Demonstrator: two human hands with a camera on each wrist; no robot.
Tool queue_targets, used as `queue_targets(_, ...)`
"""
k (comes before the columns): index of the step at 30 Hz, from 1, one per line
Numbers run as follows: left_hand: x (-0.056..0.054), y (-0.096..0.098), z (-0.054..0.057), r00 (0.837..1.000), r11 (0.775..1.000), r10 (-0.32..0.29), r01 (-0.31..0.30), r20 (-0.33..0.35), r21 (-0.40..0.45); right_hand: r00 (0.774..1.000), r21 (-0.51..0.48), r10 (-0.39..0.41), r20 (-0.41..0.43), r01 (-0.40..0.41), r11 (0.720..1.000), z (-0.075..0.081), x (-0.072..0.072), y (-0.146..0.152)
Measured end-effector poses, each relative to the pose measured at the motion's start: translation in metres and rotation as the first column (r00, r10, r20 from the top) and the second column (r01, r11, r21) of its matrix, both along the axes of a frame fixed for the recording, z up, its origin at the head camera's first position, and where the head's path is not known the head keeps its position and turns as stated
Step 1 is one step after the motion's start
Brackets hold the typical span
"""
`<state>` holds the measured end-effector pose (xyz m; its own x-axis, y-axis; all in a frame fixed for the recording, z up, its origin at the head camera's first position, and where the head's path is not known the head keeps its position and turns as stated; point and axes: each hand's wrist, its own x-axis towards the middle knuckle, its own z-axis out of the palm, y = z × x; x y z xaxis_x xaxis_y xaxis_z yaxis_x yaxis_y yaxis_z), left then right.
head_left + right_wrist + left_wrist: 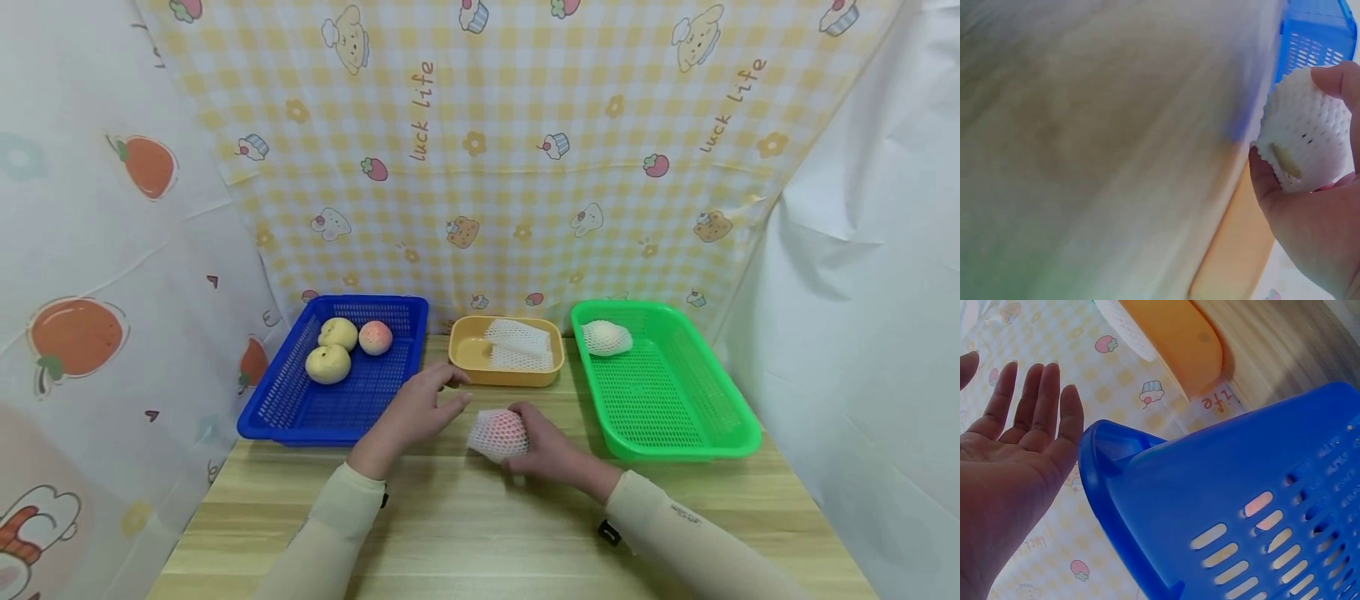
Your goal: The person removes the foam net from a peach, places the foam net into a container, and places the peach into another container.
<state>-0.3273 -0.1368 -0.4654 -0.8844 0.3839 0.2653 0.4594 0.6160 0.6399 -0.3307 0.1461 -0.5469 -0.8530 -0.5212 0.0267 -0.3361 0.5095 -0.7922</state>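
Observation:
A peach in a white foam net (501, 435) is gripped in my right hand (551, 446), low over the wooden table. Pink skin shows through the mesh in the head view. From the right wrist, the net (1310, 125) wraps the fruit, with the thumb and fingers round it. My left hand (426, 404) holds nothing; its fingers are extended beside the blue basket, short of the peach. The left wrist view has that hand (1022, 437) palm up in frame, near the basket's corner. Spare foam nets (519, 346) lie in a yellow-orange tray (468, 377).
At the left, a blue basket (258, 423) contains two pale yellow peaches (328, 364) and a pinkish peach (376, 337). The green basket (742, 433) at the right contains one net-wrapped fruit (606, 338). A checked cloth (480, 192) hangs behind the table (480, 525).

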Motion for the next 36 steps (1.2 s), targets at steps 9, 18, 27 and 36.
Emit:
queue_targets(9,-0.001,-0.01,0.0,0.998,0.988,-0.041,0.033,0.048,0.151,0.993,-0.035,0.027,-0.117,-0.031,0.999,0.045,0.001,0.012)
queue_targets(18,0.001,-0.009,0.003,0.993,0.961,-0.085,0.06,0.084,0.27,0.972,-0.036,0.057,-0.229,-0.067,0.997,0.076,0.001,0.021)
queue_targets(27,0.005,0.004,-0.003,0.977,0.949,-0.177,0.138,0.118,0.283,0.971,-0.028,0.099,-0.218,-0.108,0.994,0.079,0.003,0.017)
queue_targets(36,0.009,0.007,0.001,0.966,0.912,-0.247,0.205,0.078,0.356,0.966,-0.009,0.11,-0.233,-0.115,0.993,0.081,0.006,0.013)
